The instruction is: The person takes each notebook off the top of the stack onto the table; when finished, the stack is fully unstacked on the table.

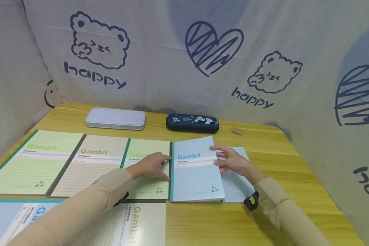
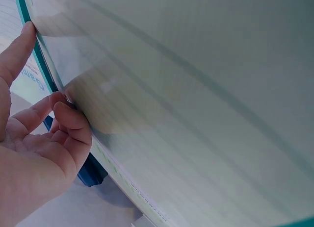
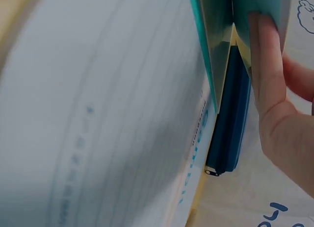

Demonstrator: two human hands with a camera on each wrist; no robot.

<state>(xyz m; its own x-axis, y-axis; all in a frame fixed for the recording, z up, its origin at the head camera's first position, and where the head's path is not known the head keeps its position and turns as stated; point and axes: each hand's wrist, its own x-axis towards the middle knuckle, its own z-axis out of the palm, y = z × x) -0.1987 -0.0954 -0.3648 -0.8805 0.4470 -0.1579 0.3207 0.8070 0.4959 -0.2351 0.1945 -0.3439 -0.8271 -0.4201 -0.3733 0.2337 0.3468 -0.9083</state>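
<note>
A blue notebook with a teal spine has its right side raised off the table in the head view. My right hand pinches that raised edge between fingers and thumb. Seen from the right wrist, the fingers lie against the notebook's lifted side. My left hand is over a green notebook, finger and thumb spread and touching near the blue notebook's spine. Another blue notebook lies partly covered on the right.
To the left lie a beige notebook and another green notebook. Nearer me are a blue notebook and a beige one, turned sideways. Along the back stand a white case, a navy panda pencil case and a small tan block.
</note>
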